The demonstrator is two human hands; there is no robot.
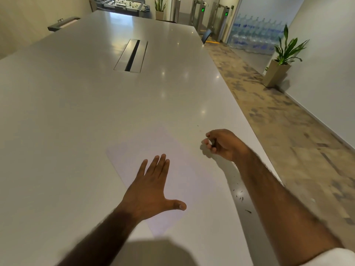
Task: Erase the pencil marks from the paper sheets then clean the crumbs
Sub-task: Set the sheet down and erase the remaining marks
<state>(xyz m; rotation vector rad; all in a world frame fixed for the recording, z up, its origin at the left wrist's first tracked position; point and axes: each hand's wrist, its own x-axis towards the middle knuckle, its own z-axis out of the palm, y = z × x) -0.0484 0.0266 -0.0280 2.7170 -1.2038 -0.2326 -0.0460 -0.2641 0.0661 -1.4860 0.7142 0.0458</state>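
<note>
Right grip [221, 144] is curled in tight, fingertips pinched around something small that I'm guessing is the eraser [210, 143], though it's honestly too tiny to be sure. It sits on the table [76, 112] just off the right edge of the paper sheet [182, 169], not on it. Left grip [151, 189] is spread flat, fingers straight and thumb out wide, pressing down on the near part of the sheet to pin it. The sheet lies at an angle and looks pretty much blank from here. If any faint pencil is left I can't make it out, and I can't tell if there's a second sheet under it. So the erasing looks mostly done to me. The cleanup is not: dark crumbs [240, 196] are scattered on the table right of the sheet, beside the right forearm, near the table edge.
</note>
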